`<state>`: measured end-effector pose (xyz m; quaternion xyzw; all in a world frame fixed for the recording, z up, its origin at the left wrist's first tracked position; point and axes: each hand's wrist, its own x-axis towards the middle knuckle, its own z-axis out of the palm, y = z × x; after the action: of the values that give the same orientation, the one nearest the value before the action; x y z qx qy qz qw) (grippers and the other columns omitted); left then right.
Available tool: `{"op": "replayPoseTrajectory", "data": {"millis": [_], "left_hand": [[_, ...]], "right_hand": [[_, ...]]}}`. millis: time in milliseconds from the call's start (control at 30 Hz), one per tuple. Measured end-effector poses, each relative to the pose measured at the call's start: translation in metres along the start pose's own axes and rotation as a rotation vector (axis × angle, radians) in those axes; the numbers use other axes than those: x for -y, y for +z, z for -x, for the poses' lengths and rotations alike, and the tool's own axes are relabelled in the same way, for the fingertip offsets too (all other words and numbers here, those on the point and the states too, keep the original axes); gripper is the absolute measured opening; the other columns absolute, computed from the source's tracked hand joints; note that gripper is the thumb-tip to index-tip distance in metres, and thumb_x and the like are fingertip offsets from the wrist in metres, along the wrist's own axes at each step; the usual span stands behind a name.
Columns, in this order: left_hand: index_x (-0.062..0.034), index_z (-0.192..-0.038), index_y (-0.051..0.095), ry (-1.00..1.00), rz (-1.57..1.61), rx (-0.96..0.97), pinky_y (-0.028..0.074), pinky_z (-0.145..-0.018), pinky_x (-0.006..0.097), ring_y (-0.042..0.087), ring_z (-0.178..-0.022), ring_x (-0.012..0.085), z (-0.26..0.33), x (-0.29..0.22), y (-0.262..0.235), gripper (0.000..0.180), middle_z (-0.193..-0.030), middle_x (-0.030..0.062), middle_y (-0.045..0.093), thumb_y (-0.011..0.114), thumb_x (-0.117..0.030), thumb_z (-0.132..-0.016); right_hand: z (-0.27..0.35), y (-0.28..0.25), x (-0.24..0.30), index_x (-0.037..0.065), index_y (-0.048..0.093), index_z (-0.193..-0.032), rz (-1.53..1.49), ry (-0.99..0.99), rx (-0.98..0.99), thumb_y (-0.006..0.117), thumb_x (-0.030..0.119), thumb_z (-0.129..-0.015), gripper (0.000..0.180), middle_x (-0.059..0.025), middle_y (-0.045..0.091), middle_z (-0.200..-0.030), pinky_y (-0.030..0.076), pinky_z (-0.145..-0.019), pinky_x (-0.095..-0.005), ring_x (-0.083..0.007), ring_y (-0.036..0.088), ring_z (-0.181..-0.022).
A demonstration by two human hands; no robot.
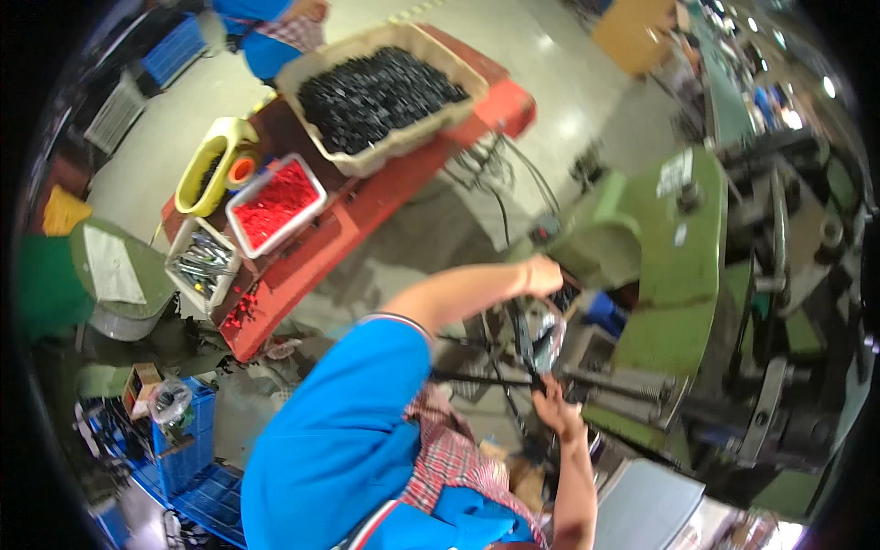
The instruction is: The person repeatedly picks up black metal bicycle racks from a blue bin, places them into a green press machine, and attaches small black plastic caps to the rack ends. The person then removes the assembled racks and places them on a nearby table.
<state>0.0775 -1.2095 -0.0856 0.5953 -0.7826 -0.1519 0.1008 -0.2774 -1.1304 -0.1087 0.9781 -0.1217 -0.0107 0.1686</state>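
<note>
A thin dark rod (500, 376) runs nearly level across the front of the green press (678, 247), its long axis pointing from the person's lap toward the machine — the right hand (556, 410) is curled around its machine-side end. The left hand (541, 275) sits higher, at the press's work slot, fingers folded; whether it holds a part cannot be told. Behind, a red bench (367, 211) carries a tray of black parts (380, 92) and a tray of red parts (275, 203).
</note>
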Motion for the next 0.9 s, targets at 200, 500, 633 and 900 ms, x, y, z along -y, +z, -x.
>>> {"op": "replayPoseTrajectory", "data": {"millis": [200,500,633,900], "left_hand": [[-0.0173,-0.096,0.075,0.032,-0.359,0.24,0.056,-0.074,0.042,0.068,-0.096,0.0248,-0.012,-0.008,0.001,0.02,-0.099,0.0037,0.072,0.061,-0.018,-0.082],[-0.0169,-0.094,0.075,0.057,-0.421,0.211,0.056,-0.069,0.043,0.068,-0.093,0.0235,-0.029,-0.01,0.016,0.019,-0.098,0.0031,0.072,0.064,-0.016,-0.079],[-0.0184,-0.096,0.075,0.004,-0.458,0.202,0.056,-0.068,0.043,0.068,-0.094,0.0223,-0.033,0.0,0.036,0.021,-0.099,0.0017,0.072,0.063,-0.015,-0.079],[-0.0195,-0.092,0.076,-0.056,-0.362,0.136,0.055,-0.07,0.041,0.068,-0.094,0.0214,-0.021,-0.002,0.022,0.018,-0.096,0.0015,0.072,0.067,-0.018,-0.076]], "right_hand": [[-0.051,-0.069,0.002,0.02,0.06,-0.111,-0.258,0.125,0.064,0.06,0.04,-0.084,0.034,0.0018,0.066,-0.102,0.053,-0.072,-0.0404,-0.0249,0.066,-0.079],[-0.055,-0.078,0.005,0.02,0.063,-0.108,-0.171,0.053,-0.157,0.064,0.031,-0.079,0.031,0.0021,0.067,-0.099,0.053,-0.069,-0.0337,-0.0225,0.067,-0.079],[-0.061,-0.077,0.001,0.018,0.064,-0.109,-0.244,0.039,-0.116,0.065,0.031,-0.078,0.033,0.0007,0.067,-0.104,0.053,-0.072,-0.0332,-0.0225,0.068,-0.084],[-0.068,-0.091,0.005,0.016,0.067,-0.109,-0.543,0.306,0.09,0.066,0.032,-0.077,0.036,-0.0026,0.068,-0.106,0.053,-0.079,-0.0349,-0.0252,0.067,-0.089]]}}
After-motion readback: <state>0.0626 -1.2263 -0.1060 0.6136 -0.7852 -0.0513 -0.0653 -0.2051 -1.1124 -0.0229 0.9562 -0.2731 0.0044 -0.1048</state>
